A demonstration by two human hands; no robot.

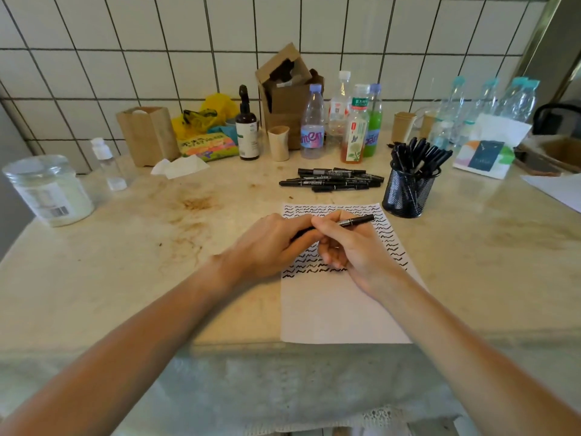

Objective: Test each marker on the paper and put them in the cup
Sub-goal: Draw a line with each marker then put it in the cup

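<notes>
Black marker [356,220] w/ a white label strip on the barrel, held roughly level just above the paper [333,313], both hands on it. Right hand [352,250] has its grip curled round the middle of the barrel, left hand [270,243] pinching the left end, can't tell if the cap's on or off bc fingers cover it. Paper is white, top half full of rows of black squiggles, bottom half blank, its near edge sits right at the desk [125,278] edge. Behind the paper there's a loose pile of markers [333,179] lying flat, and just to the right of that a black mesh cup [408,196] stuffed w/ more markers standing up, cup is just beside the paper's top right corner. Open stained desk to the left of the paper, plus bare desk on the right of the cup. Bottles [342,121] and paper bags line the back by the tiled wall.
</notes>
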